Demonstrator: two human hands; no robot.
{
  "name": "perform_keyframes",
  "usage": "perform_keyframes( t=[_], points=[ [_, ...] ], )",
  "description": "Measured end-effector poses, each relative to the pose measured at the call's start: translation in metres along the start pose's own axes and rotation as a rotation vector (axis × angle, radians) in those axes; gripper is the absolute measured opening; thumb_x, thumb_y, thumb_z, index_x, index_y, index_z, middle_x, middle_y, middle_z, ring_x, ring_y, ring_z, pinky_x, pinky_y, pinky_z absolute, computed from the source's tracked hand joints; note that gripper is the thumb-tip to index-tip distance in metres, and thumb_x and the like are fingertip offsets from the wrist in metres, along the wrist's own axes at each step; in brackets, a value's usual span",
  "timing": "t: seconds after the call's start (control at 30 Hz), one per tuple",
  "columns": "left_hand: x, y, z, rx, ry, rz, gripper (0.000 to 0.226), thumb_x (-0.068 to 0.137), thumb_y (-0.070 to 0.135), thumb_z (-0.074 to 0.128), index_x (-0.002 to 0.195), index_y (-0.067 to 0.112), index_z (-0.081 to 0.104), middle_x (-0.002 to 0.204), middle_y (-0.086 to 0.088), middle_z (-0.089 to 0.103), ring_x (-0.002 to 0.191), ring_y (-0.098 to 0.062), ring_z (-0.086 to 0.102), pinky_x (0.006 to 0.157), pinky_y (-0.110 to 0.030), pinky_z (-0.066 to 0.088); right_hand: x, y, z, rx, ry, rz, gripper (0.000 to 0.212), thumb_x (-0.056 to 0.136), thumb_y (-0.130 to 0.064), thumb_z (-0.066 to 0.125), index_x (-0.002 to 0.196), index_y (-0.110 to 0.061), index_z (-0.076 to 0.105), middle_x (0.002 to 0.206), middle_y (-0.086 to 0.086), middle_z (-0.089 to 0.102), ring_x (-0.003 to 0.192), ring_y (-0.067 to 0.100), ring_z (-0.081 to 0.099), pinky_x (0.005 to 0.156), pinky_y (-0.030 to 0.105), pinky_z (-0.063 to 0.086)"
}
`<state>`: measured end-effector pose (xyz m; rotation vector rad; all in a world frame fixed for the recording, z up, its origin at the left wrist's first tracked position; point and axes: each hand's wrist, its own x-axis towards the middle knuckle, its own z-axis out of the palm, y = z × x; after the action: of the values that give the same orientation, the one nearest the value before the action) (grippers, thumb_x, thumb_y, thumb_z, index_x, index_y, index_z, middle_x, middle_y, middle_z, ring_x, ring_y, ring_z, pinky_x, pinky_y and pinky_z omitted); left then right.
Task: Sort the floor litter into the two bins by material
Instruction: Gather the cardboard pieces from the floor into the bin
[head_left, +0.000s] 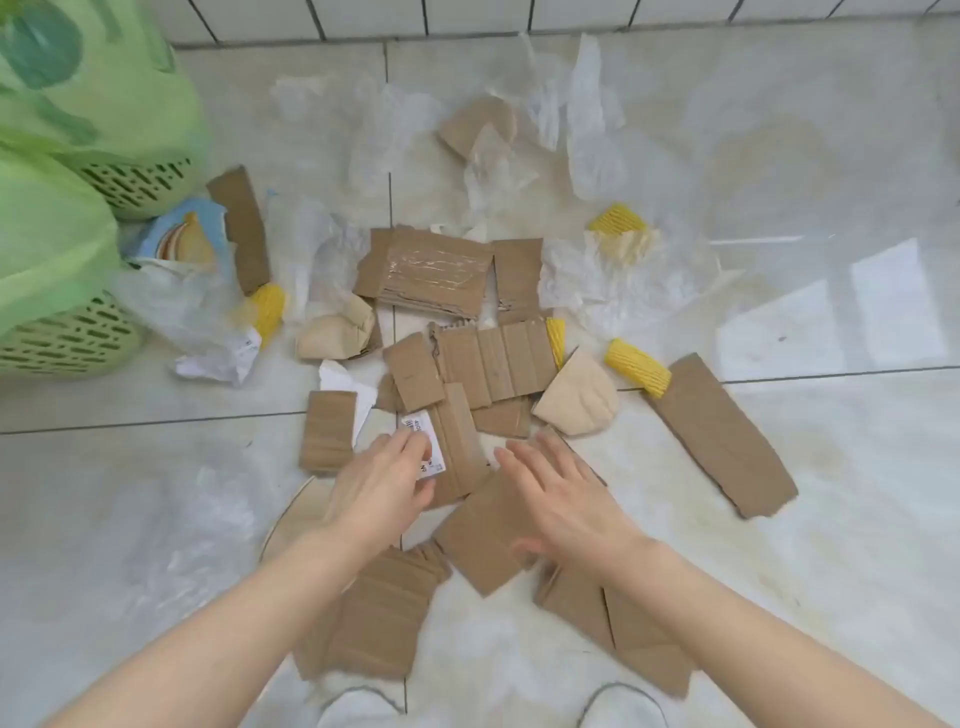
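Cardboard pieces (457, 447) at frame centre lie under my spread left hand (382, 483) and spread right hand (561, 499), positioned to gather one material for the green bins (78, 343) at upper left.

My one head camera looks steeply down and forward at the floor (779, 519), close over my arms.

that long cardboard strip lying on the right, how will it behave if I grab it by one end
The long cardboard strip looks like flat corrugated board, so it should probably stay fairly stiff and feel light. Its creases suggest it may fold there. It lies flat on the floor tile, so it likely slides, not rolls.
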<state>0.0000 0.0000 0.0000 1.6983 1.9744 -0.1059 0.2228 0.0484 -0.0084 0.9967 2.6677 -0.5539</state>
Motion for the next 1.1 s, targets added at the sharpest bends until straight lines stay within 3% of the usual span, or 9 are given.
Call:
perform_keyframes(
  t=[0.1, 0.17, 0.23, 0.3, 0.4, 0.63, 0.73, 0.87, 1.1],
  points=[
    [0.015, 0.006, 0.003, -0.172, 0.085, -0.231, 0.040, 0.081, 0.038, 0.067, 0.103, 0.013, 0.045, 0.104, -0.001, 0.051, 0.095, -0.024, 0.055, 0.064, -0.033, 0.037, 0.004, 0.004, 0.003, -0.107, -0.020, -0.048, 0.101, 0.048, -0.043, 0.084, 0.135, -0.011, 0.045, 0.129, 0.008, 0.057, 0.121, 0.039, 0.052, 0.097, 0.047, 0.048],
    [0.023, 0.011, 0.002, -0.377, 0.059, -0.423, 0.059, 0.074, 0.044, 0.074, 0.108, 0.010, 0.042, 0.109, -0.005, 0.050, 0.099, -0.027, 0.055, 0.075, -0.038, 0.046, 0.005, 0.007, 0.011, -0.185, 0.086, -0.118, 0.065, 0.071, -0.027, 0.060, 0.133, -0.011, 0.050, 0.126, 0.010, 0.059, 0.118, 0.040, 0.054, 0.097, 0.049, 0.047],
    [0.028, 0.016, 0.008, -0.403, 0.011, -0.478, 0.073, 0.070, 0.048, 0.077, 0.117, 0.008, 0.037, 0.117, -0.008, 0.049, 0.108, -0.031, 0.053, 0.085, -0.040, 0.046, 0.003, 0.006, 0.020, -0.218, 0.120, -0.123, 0.051, 0.078, -0.015, 0.034, 0.123, -0.010, 0.058, 0.112, 0.012, 0.063, 0.109, 0.040, 0.058, 0.096, 0.050, 0.046],
    [0.031, 0.019, 0.015, -0.375, -0.003, -0.485, 0.076, 0.069, 0.049, 0.077, 0.118, 0.009, 0.035, 0.121, -0.008, 0.050, 0.112, -0.033, 0.053, 0.087, -0.041, 0.046, 0.000, 0.006, 0.023, -0.290, 0.124, -0.093, 0.034, 0.074, -0.013, 0.047, 0.105, -0.009, 0.062, 0.093, 0.013, 0.060, 0.092, 0.037, 0.060, 0.094, 0.050, 0.044],
    [0.033, 0.020, 0.022, -0.458, -0.007, -0.556, 0.075, 0.065, 0.042, 0.081, 0.115, 0.008, 0.036, 0.118, -0.011, 0.058, 0.110, -0.034, 0.056, 0.087, -0.044, 0.048, -0.003, 0.007, 0.017, -0.326, 0.019, -0.081, 0.055, 0.039, -0.018, 0.078, 0.087, -0.008, 0.053, 0.084, 0.014, 0.053, 0.076, 0.031, 0.053, 0.085, 0.048, 0.048],
    [0.014, 0.014, 0.019, -0.790, -0.073, -0.597, 0.033, 0.072, 0.022, 0.079, 0.101, 0.012, 0.065, 0.101, -0.003, 0.069, 0.095, -0.023, 0.063, 0.084, -0.031, 0.050, -0.031, -0.011, -0.007, -0.398, 0.116, -0.020, 0.044, 0.035, 0.006, 0.051, 0.075, -0.011, 0.051, 0.073, 0.008, 0.051, 0.059, 0.026, 0.047, 0.069, 0.044, 0.050],
    [0.003, 0.010, 0.011, -0.985, -0.058, -0.595, 0.018, 0.078, 0.010, 0.073, 0.093, 0.012, 0.063, 0.105, -0.010, 0.069, 0.096, -0.027, 0.066, 0.087, -0.041, 0.054, -0.045, -0.016, -0.018, -0.410, 0.175, -0.028, 0.054, 0.032, 0.006, 0.048, 0.083, -0.013, 0.043, 0.069, 0.005, 0.052, 0.057, 0.026, 0.052, 0.074, 0.050, 0.054],
    [-0.037, 0.008, -0.017, -1.037, -0.047, -0.511, 0.019, 0.079, 0.001, 0.071, 0.088, 0.011, 0.058, 0.097, -0.013, 0.068, 0.093, -0.031, 0.068, 0.084, -0.049, 0.055, -0.068, -0.036, -0.034, -0.423, 0.218, 0.010, 0.058, 0.027, 0.008, 0.045, 0.081, -0.012, 0.043, 0.063, 0.002, 0.050, 0.053, 0.024, 0.052, 0.069, 0.052, 0.055],
    [-0.109, -0.001, -0.065, -1.034, 0.040, -0.375, 0.028, 0.082, -0.002, 0.066, 0.107, 0.010, 0.059, 0.103, -0.013, 0.068, 0.096, -0.030, 0.066, 0.089, -0.048, 0.053, -0.104, -0.076, -0.058, -0.393, 0.315, 0.038, 0.050, 0.034, 0.006, 0.041, 0.079, -0.014, 0.050, 0.062, 0.000, 0.050, 0.048, 0.023, 0.049, 0.057, 0.041, 0.053]
  ],
)
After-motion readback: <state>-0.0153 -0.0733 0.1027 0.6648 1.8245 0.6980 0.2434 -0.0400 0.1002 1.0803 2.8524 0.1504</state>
